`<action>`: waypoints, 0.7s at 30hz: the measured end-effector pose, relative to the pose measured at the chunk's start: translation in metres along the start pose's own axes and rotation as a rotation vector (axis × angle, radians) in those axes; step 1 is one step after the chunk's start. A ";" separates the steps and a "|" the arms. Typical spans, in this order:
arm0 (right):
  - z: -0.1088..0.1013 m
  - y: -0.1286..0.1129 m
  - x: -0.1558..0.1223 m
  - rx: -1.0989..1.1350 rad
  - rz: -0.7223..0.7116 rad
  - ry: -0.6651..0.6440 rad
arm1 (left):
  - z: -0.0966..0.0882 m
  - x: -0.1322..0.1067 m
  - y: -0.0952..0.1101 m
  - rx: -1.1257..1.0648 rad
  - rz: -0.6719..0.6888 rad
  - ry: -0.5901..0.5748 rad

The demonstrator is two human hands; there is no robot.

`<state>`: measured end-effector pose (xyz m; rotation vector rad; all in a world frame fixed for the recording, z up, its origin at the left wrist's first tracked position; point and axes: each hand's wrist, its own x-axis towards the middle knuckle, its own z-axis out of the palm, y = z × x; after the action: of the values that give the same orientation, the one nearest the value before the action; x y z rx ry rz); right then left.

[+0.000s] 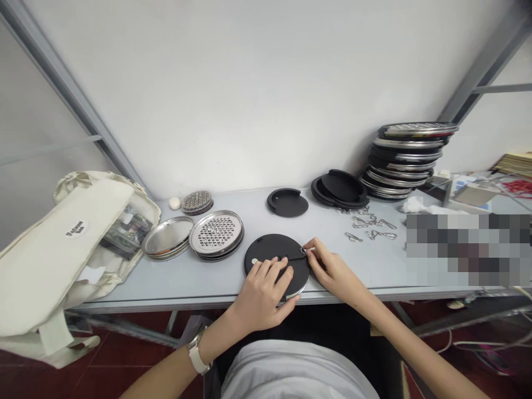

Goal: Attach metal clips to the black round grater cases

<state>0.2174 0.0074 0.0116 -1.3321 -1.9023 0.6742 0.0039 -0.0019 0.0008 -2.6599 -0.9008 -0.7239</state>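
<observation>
A round black disc with a metal rim lies at the near edge of the grey table. My left hand rests flat on the disc with fingers spread, holding it down. At the disc's right edge my right hand pinches a small metal clip between thumb and fingers. Several loose metal clips lie a little further right and back.
A perforated metal plate and a plain metal lid sit left of the disc. Black covers and a tall stack of rimmed discs stand at the back right. A white bag fills the left end.
</observation>
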 end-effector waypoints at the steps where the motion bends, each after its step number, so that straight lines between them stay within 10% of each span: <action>1: 0.000 -0.001 0.000 -0.002 0.001 0.001 | 0.000 0.000 0.000 0.000 0.000 -0.001; 21: 0.006 0.003 0.001 -0.343 -0.052 0.131 | -0.001 -0.001 0.000 0.017 0.005 -0.012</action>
<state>0.2142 0.0094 0.0057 -1.4884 -1.9969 0.2321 0.0036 -0.0028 0.0010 -2.6534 -0.8986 -0.6964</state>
